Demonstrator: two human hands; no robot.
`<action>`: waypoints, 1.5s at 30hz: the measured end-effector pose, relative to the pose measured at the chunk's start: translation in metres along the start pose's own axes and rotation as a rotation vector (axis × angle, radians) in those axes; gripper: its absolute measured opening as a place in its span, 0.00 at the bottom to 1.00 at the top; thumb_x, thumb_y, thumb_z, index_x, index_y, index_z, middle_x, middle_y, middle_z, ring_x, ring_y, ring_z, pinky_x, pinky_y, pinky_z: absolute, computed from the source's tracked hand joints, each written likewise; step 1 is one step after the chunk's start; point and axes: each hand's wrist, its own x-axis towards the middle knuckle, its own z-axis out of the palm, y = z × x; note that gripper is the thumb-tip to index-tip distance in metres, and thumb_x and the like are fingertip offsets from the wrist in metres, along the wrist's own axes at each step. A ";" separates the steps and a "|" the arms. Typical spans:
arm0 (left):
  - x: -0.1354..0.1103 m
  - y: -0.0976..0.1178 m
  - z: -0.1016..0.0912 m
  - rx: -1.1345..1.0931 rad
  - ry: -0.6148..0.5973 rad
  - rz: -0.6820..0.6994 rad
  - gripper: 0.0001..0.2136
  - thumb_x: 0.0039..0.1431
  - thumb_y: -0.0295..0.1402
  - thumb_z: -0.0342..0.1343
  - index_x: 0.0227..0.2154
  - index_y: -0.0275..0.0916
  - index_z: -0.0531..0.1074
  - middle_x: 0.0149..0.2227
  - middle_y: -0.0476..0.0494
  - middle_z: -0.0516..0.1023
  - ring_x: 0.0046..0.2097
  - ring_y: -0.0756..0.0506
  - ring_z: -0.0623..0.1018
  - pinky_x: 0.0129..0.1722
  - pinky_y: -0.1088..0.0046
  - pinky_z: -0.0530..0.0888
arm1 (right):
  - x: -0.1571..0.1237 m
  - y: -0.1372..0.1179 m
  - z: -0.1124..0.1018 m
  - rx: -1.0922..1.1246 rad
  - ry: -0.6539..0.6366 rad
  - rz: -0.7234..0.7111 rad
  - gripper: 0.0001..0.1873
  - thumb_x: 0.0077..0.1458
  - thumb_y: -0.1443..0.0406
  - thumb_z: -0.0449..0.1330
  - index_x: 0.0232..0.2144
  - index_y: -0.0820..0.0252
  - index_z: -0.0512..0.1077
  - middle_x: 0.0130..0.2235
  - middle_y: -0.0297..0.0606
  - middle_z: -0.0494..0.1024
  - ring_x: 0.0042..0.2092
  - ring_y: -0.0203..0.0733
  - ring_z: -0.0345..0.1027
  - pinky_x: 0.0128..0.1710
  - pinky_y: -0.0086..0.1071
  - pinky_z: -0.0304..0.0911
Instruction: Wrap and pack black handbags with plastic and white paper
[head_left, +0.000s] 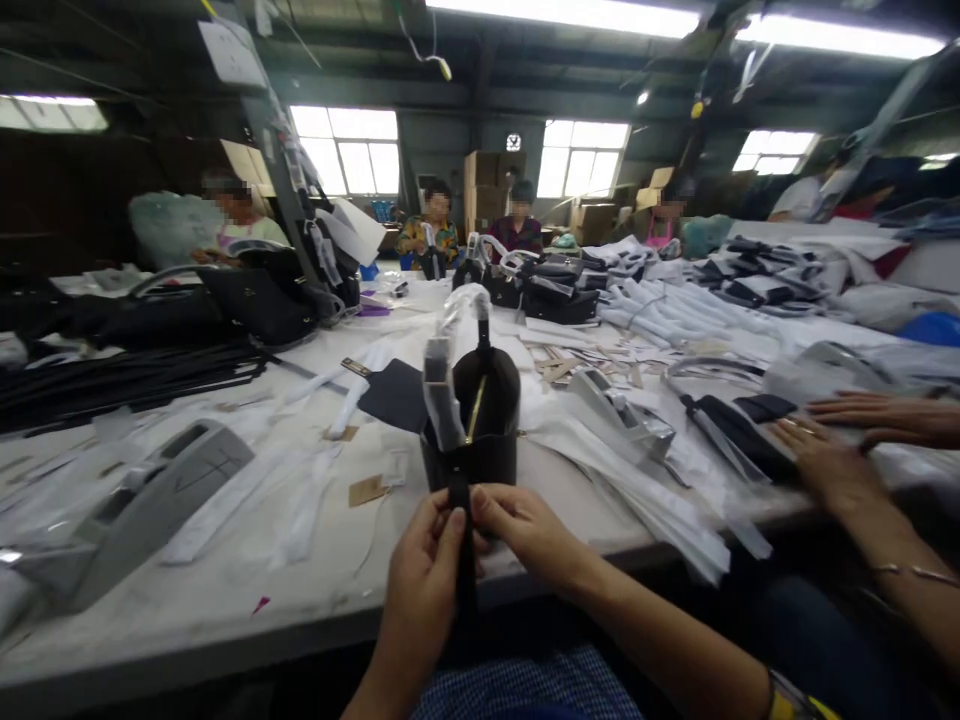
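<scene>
A small black handbag (pixel 480 420) stands upright at the near edge of the white table (pixel 225 590), its handle wrapped in clear plastic. A black strap (pixel 465 560) hangs from its front down toward my lap. My left hand (pixel 424 580) pinches the strap from the left, fingers closed. My right hand (pixel 525 530) pinches it from the right at the bag's base, fingers closed.
A grey tape dispenser (pixel 142 500) sits at left, another tape dispenser (pixel 622 405) right of the bag. A co-worker's hands (pixel 832 450) rest on black pieces at right. Black straps (pixel 112 380), bags and white wrapping strips (pixel 660 500) cover the table. Other people sit at the far end.
</scene>
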 end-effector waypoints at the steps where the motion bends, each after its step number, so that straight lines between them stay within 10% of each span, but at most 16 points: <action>1: -0.005 -0.001 0.002 0.095 -0.010 0.026 0.15 0.64 0.45 0.53 0.47 0.42 0.72 0.30 0.48 0.77 0.29 0.48 0.74 0.29 0.74 0.72 | -0.001 -0.004 0.000 -0.005 -0.013 0.017 0.28 0.63 0.45 0.54 0.31 0.62 0.77 0.26 0.34 0.72 0.30 0.36 0.66 0.31 0.29 0.62; 9: -0.020 0.001 -0.030 0.624 -0.180 0.215 0.13 0.67 0.39 0.49 0.33 0.44 0.78 0.31 0.45 0.80 0.35 0.45 0.78 0.37 0.71 0.70 | -0.002 0.001 -0.005 0.099 0.085 0.222 0.22 0.54 0.47 0.65 0.39 0.58 0.82 0.41 0.44 0.82 0.46 0.50 0.73 0.48 0.38 0.66; 15: 0.035 -0.002 -0.145 0.899 0.473 0.089 0.13 0.65 0.42 0.50 0.42 0.39 0.73 0.41 0.41 0.80 0.43 0.43 0.78 0.42 0.70 0.70 | -0.011 0.009 -0.010 0.087 0.012 0.295 0.23 0.54 0.47 0.65 0.44 0.56 0.81 0.49 0.43 0.80 0.54 0.53 0.69 0.58 0.43 0.57; 21: 0.091 -0.029 -0.221 1.075 0.546 -0.178 0.14 0.56 0.43 0.62 0.35 0.36 0.74 0.35 0.42 0.78 0.39 0.42 0.77 0.43 0.62 0.71 | -0.009 0.015 -0.013 0.037 0.009 0.294 0.26 0.53 0.45 0.65 0.46 0.55 0.80 0.48 0.42 0.81 0.51 0.53 0.69 0.52 0.42 0.61; 36: 0.116 -0.045 -0.240 0.980 0.445 -0.151 0.13 0.63 0.41 0.58 0.39 0.35 0.74 0.40 0.45 0.78 0.40 0.45 0.78 0.43 0.61 0.77 | -0.008 0.022 -0.013 0.110 0.010 0.283 0.26 0.52 0.47 0.66 0.46 0.58 0.80 0.47 0.44 0.81 0.54 0.54 0.69 0.60 0.46 0.56; 45: 0.085 0.009 -0.223 0.618 0.539 0.178 0.20 0.59 0.49 0.58 0.41 0.34 0.73 0.39 0.41 0.79 0.41 0.43 0.80 0.42 0.64 0.77 | -0.010 0.019 -0.014 0.054 -0.120 0.214 0.24 0.52 0.47 0.67 0.42 0.59 0.80 0.46 0.44 0.81 0.53 0.54 0.71 0.60 0.47 0.58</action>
